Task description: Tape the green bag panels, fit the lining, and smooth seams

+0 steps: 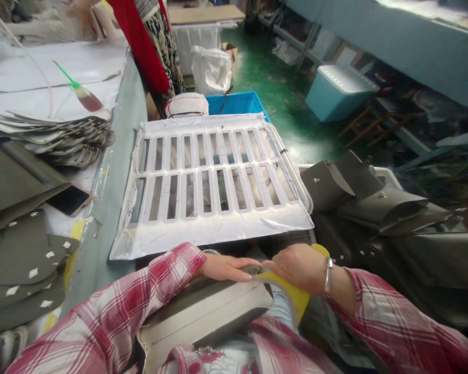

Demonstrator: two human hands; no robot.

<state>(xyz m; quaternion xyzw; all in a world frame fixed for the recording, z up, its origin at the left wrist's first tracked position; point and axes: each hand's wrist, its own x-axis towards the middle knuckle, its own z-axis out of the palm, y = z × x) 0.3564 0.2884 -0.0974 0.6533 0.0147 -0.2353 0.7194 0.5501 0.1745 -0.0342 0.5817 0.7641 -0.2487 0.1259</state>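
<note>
In my lap rests a dark grey bag piece with a pale cream side (210,309), tilted and partly covered by my sleeves. My left hand (228,267) lies along its upper edge, with grey material between the thumb and the straight fingers. Close beside it, my right hand (298,265) is closed, its fingertips pinching at the end of a yellow sheet (294,293). That sheet bends down beside the bag piece, and a bit of yellow shows behind the wrist. The fingertips of both hands nearly meet at the bag's corner.
A white slatted rack (218,169) stands in front. Left, a table holds stacked grey pieces (19,254), a phone (69,199) and a green-handled brush (83,93). Grey bags (382,208) pile up right. A person in red sleeves (142,41) stands beyond the rack.
</note>
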